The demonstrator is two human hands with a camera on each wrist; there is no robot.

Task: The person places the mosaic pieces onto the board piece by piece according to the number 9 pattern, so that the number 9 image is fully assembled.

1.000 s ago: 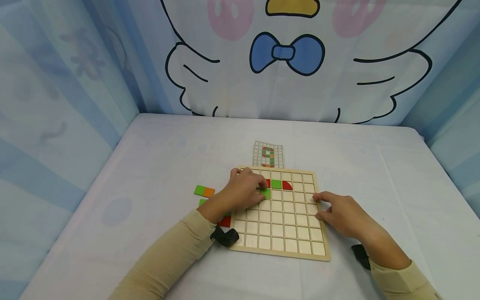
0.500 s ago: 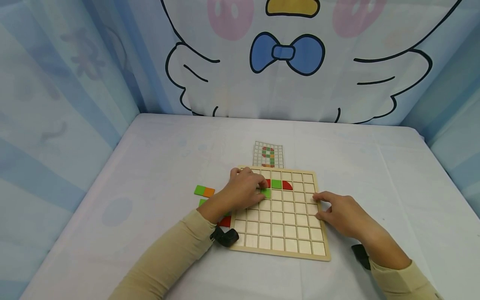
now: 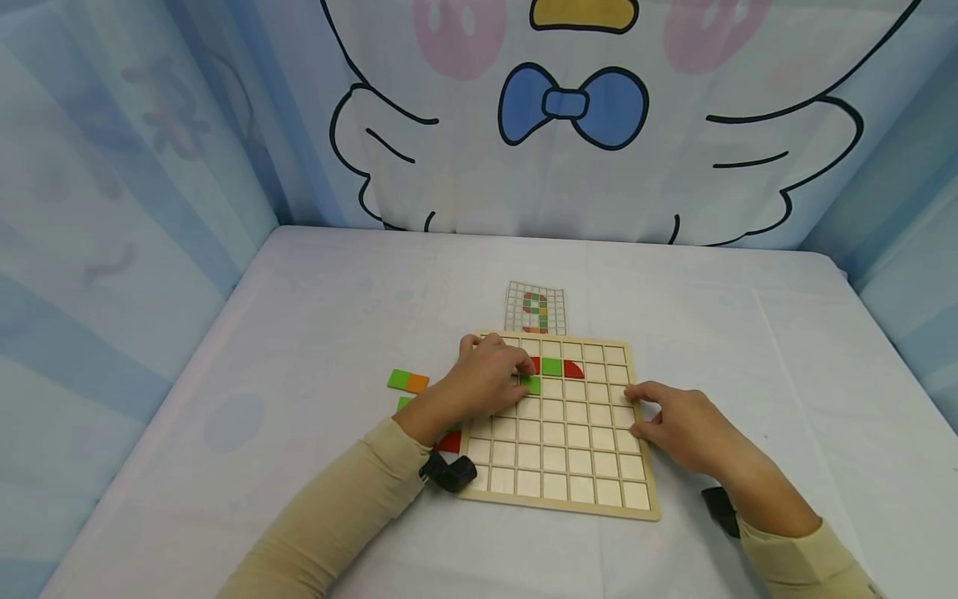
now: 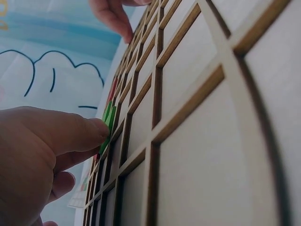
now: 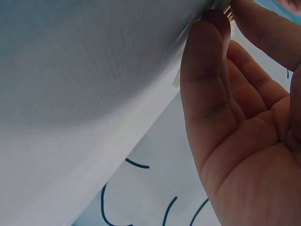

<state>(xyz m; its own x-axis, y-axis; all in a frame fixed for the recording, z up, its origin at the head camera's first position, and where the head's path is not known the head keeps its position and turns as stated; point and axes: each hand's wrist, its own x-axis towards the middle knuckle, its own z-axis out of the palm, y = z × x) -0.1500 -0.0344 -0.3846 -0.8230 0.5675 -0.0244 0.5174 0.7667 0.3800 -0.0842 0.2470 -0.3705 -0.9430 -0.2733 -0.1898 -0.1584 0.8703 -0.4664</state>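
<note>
A light wooden grid board (image 3: 554, 459) lies on the white table. With thumb and index finger, my left hand (image 3: 486, 378) pinches a green square tile (image 3: 531, 385) at a cell in the upper left of the board; in the left wrist view the tile stands right at the grid's ridges. One row above sit another green tile (image 3: 551, 368) and a red quarter-round tile (image 3: 573, 370). A second red tile (image 3: 535, 365) is partly hidden by the left fingers. My right hand (image 3: 684, 428) holds the board's right edge between thumb and fingers.
Behind the board lies a pattern card (image 3: 555, 309) showing a red, green and orange figure on a grid. Left of the board are loose tiles, among them an orange one (image 3: 417, 383) and a red one (image 3: 449, 442), some hidden under the left forearm. A printed curtain (image 3: 464, 166) encloses the table.
</note>
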